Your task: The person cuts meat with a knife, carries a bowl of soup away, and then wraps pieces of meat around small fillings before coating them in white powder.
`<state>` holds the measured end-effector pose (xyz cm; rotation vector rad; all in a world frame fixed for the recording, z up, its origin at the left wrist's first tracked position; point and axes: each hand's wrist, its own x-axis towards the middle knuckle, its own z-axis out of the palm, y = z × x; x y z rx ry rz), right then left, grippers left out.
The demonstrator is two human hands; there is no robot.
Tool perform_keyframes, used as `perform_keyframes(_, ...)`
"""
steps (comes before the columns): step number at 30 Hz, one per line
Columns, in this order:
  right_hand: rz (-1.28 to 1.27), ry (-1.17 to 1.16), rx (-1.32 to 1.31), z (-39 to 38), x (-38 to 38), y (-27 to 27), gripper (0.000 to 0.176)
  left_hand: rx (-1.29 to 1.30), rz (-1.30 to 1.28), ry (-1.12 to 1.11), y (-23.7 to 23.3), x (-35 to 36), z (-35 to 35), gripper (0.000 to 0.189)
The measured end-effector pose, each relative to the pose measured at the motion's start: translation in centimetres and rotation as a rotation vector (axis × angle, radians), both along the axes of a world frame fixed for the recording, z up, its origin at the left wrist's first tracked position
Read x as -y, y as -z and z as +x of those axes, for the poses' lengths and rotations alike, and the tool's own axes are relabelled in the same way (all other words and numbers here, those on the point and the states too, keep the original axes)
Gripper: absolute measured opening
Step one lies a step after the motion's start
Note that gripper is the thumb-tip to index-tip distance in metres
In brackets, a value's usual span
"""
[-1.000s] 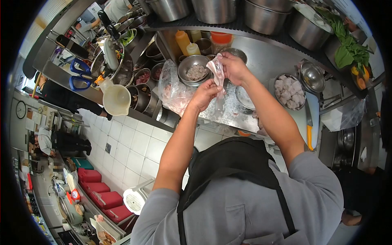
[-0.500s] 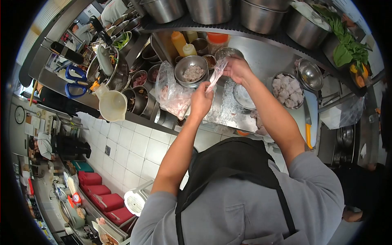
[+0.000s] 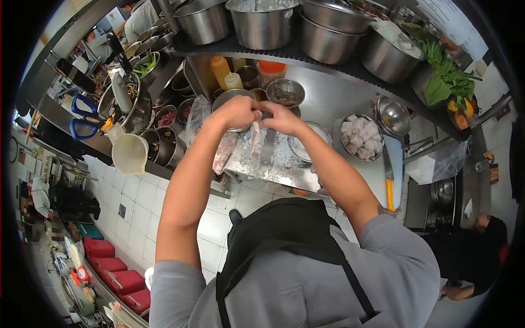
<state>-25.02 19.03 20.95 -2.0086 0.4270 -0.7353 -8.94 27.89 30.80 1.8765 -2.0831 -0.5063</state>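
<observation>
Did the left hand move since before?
Yes, up and left: the left hand, previously below the metal bowl by the white bottle, now hides much of that bowl.

strip (image 3: 255, 142): pale pink | apron (image 3: 273, 229): black | shirt (image 3: 262, 295): grey | knife handle (image 3: 390, 195): yellow | scissor handles (image 3: 72, 129): blue

Shiny metal worktop (image 3: 336, 90), smooth meat strip (image 3: 256, 140), matt cloth apron (image 3: 273, 232)
</observation>
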Motion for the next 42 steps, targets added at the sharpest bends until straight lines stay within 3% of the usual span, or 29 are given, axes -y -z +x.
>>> perform_keyframes(2,0.542,-0.328,0.157,1.3,-0.9,-1.2,0.022,0.086,0.053,0.021,-0.8,0.9,0.4,0.025)
perform_keyframes(5,0.53,-0.214,-0.041,2.0,-0.4,-1.9,0.017,0.097,-0.217,-0.12,-1.5,0.6,1.1,0.025)
perform_keyframes(6,0.582,-0.175,-0.013,2.2,-0.5,-2.0,0.02,0.168,-0.543,-0.152,-1.3,0.4,1.4,0.026)
perform_keyframes(9,0.808,-0.193,0.096,1.9,-0.9,-3.0,0.021,-0.304,-0.419,-0.751,0.5,-1.8,1.3,0.035)
perform_keyframes(10,0.84,-0.192,0.119,2.0,-0.7,-2.3,0.021,-0.516,-0.153,-0.749,1.8,-2.4,1.8,0.051)
perform_keyframes(11,0.871,-0.188,0.141,2.2,-0.3,-1.3,0.022,-0.89,0.118,-0.73,3.5,-3.0,1.4,0.062)
perform_keyframes(13,0.896,-0.182,0.139,2.1,-0.4,-0.6,0.023,-1.253,0.346,-0.748,6.6,-3.3,0.0,0.055)
perform_keyframes(16,0.843,-0.149,0.083,2.1,-1.5,0.1,0.024,-1.641,0.085,-0.594,9.6,-2.6,-1.3,0.039)
perform_keyframes(19,0.723,-0.023,0.041,2.3,-2.5,1.7,0.026,-1.628,0.03,-0.52,10.2,-2.0,-0.4,0.021)
perform_keyframes(23,0.907,0.011,0.213,2.1,-4.5,2.1,0.028,-1.62,-0.028,-0.544,10.4,-2.2,-0.1,0.014)
perform_keyframes(25,0.854,-0.023,0.189,2.1,-4.5,4.3,0.027,-1.537,-0.134,-0.507,11.0,-2.0,0.2,0.012)
perform_keyframes(29,0.701,-0.036,-0.036,0.2,-5.5,3.6,0.026,-1.339,-0.095,-0.517,9.7,-2.7,-0.5,0.013)
perform_keyframes(34,0.917,-0.044,0.119,0.5,-5.4,3.2,0.028,-1.162,-0.025,-0.437,6.8,-3.0,-1.4,0.025)
perform_keyframes(37,0.905,0.032,0.156,1.1,-5.0,2.4,0.027,-0.709,-0.24,-0.587,7.7,-2.8,-0.8,0.035)
perform_keyframes(40,0.809,0.092,0.143,1.2,-5.1,0.2,0.026,-0.968,0.232,-0.751,5.8,-4.0,-1.4,0.039)
perform_keyframes(42,0.724,0.096,0.079,1.4,-4.9,-0.2,0.026,-1.237,0.172,-0.677,6.6,-4.2,-2.6,0.039)
